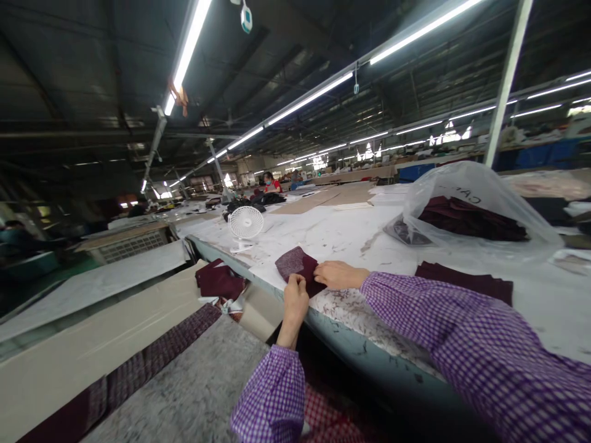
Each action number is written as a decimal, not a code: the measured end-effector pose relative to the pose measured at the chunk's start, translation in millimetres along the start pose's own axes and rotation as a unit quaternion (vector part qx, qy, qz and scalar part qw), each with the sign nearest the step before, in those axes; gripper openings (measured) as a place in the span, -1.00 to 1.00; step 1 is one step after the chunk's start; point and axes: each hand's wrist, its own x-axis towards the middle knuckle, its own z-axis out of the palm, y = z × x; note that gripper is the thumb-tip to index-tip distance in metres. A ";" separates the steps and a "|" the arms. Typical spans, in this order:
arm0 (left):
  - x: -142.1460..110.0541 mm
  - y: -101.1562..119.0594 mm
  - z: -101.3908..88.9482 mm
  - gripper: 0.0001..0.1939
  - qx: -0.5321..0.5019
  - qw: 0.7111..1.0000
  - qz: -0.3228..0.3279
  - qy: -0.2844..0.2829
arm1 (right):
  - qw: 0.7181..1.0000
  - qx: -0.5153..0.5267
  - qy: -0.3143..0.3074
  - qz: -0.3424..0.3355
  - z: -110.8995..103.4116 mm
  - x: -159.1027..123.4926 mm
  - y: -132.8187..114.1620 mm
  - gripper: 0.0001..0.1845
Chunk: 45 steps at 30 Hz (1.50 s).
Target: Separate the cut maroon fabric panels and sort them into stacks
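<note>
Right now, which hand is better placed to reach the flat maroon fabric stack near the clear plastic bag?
Probably right: the right hand is nearer the flat maroon fabric stack, the left hand farther off. Both touch the maroon-and-grey cloth piece, so the right would need to let go.

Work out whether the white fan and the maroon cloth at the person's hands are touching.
Apart: the head view shows a strip of white table surface between the fan and the cloth.
</note>
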 end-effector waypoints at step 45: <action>-75.8 90.5 62.7 -0.81 0.255 0.894 0.168 -0.330 | 0.935 0.308 -0.001 0.174 -22.8 -167.2 15.1 -0.24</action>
